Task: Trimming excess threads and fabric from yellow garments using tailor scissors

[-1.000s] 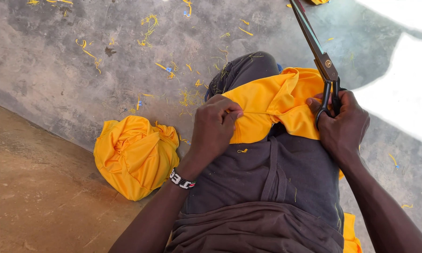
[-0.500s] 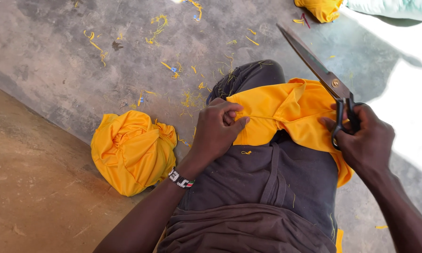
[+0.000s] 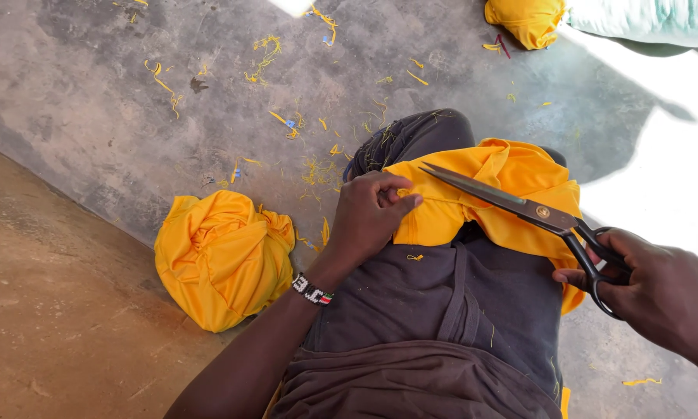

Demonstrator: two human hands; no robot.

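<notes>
A: Left hand [image 3: 368,221], status?

B: Closed on the edge of the yellow cloth [image 3: 488,198] draped over the lap; thumb and fingers pinch a fold, holding it taut toward the blades. Beaded bracelet [image 3: 312,289] on that wrist.

A: Right hand [image 3: 663,299]?

B: Fingers through the loops of the large scissors [image 3: 520,206], wrapped tight on the handles. Blades look nearly together, tip lying just beside the left thumb, right at the pinched edge.

A: What's different from a second ago?

B: Then the scissors pointed up and away from the cloth, over the floor. Half a second ago they were swinging down. Now they lie flat across the cloth, tip at the pinch. My reading: the tool has been brought to the spot being held, so trimming at that edge is the step in hand. The left hand's grip has hardly shifted.

A: Surroundings?

B: Cloth rests on dark trousers [image 3: 434,310]. A bundled yellow cloth [image 3: 221,260] sits on the concrete floor [image 3: 93,101] just beside the left forearm. Another yellow bundle [image 3: 527,19] lies well apart at the top edge. Yellow thread scraps [image 3: 318,171] are scattered over the floor.
</notes>
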